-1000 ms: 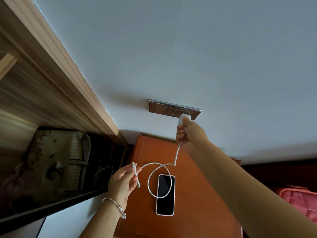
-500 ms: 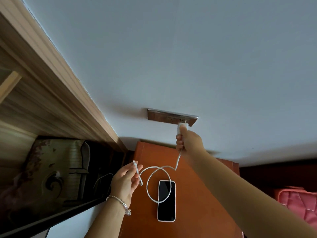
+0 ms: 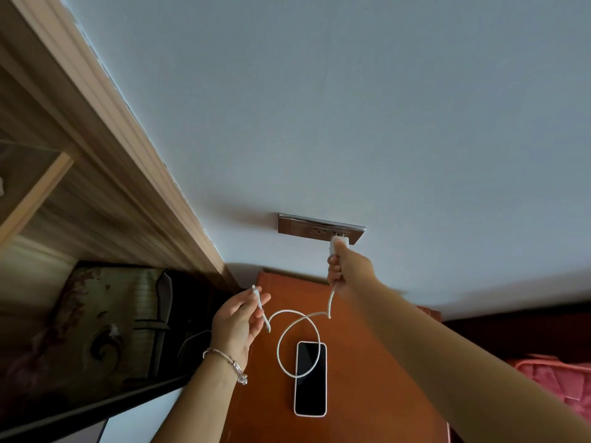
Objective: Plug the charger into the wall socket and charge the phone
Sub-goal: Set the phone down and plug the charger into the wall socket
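Note:
A metal wall socket plate [image 3: 307,226] sits on the pale wall above an orange-brown bedside table [image 3: 367,394]. My right hand [image 3: 350,266] grips the white charger plug [image 3: 338,242], whose top touches the right end of the socket plate. A white cable [image 3: 295,318] runs down from the plug, loops over the table and ends in my left hand [image 3: 238,318], which pinches the cable's connector end [image 3: 257,297]. A phone [image 3: 311,378] with a dark screen and white rim lies face up on the table, under part of the loop.
A wooden frame [image 3: 112,148] runs diagonally at the left. Below it is a dark patterned surface [image 3: 96,330] with another thin cable. Pink bedding [image 3: 556,382] shows at the lower right. A bracelet is on my left wrist.
The view has shifted, so the socket and table sit lower in frame. My right hand holds the plug against the socket throughout. My left hand keeps its pinch on the connector.

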`<action>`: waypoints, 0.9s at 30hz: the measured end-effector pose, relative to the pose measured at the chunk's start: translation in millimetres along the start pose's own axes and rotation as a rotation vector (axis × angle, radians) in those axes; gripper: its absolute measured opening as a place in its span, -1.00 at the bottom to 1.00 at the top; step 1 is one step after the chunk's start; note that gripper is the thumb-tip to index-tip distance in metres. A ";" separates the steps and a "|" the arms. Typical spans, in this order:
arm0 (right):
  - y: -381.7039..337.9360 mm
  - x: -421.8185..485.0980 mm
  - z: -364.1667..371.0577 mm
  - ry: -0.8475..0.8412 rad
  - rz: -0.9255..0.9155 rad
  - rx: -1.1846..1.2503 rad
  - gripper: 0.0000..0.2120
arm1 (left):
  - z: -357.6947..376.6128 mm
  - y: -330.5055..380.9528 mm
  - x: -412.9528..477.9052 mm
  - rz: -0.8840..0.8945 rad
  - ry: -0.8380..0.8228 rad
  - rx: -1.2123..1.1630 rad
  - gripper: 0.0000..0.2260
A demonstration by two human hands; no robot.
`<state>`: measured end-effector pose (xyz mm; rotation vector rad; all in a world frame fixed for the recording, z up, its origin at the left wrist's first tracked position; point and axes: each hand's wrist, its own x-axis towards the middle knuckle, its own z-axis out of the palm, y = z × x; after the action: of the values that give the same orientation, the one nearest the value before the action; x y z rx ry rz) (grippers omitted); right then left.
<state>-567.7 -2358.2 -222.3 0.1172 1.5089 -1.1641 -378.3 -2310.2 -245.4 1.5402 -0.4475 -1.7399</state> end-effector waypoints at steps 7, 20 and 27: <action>-2.9 2.9 3.7 0.021 0.025 0.070 -0.76 | -0.8 1.8 2.1 0.007 -0.010 0.003 -0.92; -5.5 6.2 -17.0 -0.166 -0.012 -0.071 -0.73 | 1.1 -8.4 -3.5 0.015 -0.004 0.034 -0.91; 5.1 10.1 -25.6 -0.138 -0.094 -0.034 -0.80 | 2.3 -13.4 -1.5 0.012 -0.008 0.051 -0.91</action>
<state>-585.5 -2343.0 -237.4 -0.0570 1.4236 -1.1952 -384.6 -2300.8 -253.2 1.5636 -0.5070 -1.7383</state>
